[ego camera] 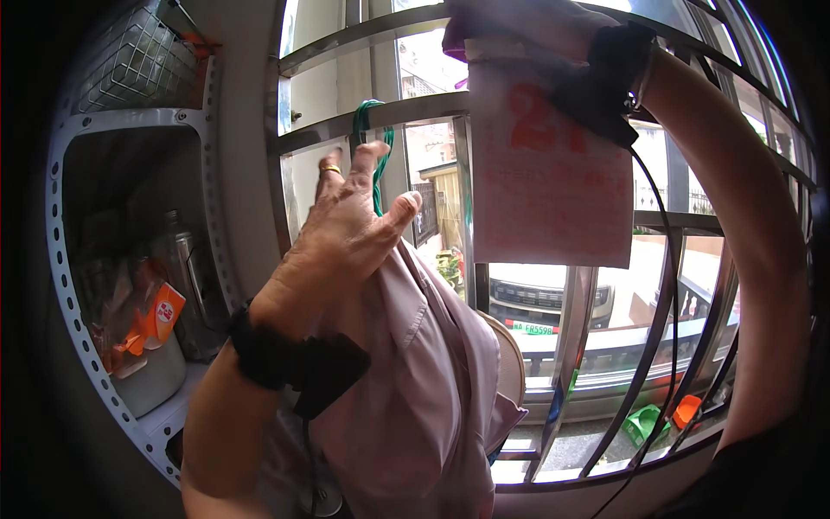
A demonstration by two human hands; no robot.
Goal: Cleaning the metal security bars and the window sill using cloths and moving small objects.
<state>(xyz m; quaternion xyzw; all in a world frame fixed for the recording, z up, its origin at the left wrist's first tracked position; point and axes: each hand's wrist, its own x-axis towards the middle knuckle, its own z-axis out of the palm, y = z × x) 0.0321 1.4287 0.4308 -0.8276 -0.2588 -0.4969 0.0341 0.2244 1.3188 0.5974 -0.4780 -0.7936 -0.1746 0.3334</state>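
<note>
My left hand (353,214) is raised with its fingers spread, in front of a green cord (369,109) looped over a metal window bar (421,111). Nothing shows in its grasp; whether its fingertips touch the cord is unclear. Just below hangs a pale pink cloth garment (421,363), with a round beige rim (512,353) partly showing behind it. My right hand (551,29) reaches up to the top of a paper calendar sheet (551,201) with red print. Its fingers are blurred beside a dark maroon item (456,40), so its grip is not visible.
A perforated metal shelf (58,214) at left carries a wire basket (139,65), a glass bottle (185,279) and a pale container (155,370). Beyond the bars are a parked vehicle (538,292), a green tray (645,425) and an orange one (686,410). A black cable (674,272) trails from my right wrist.
</note>
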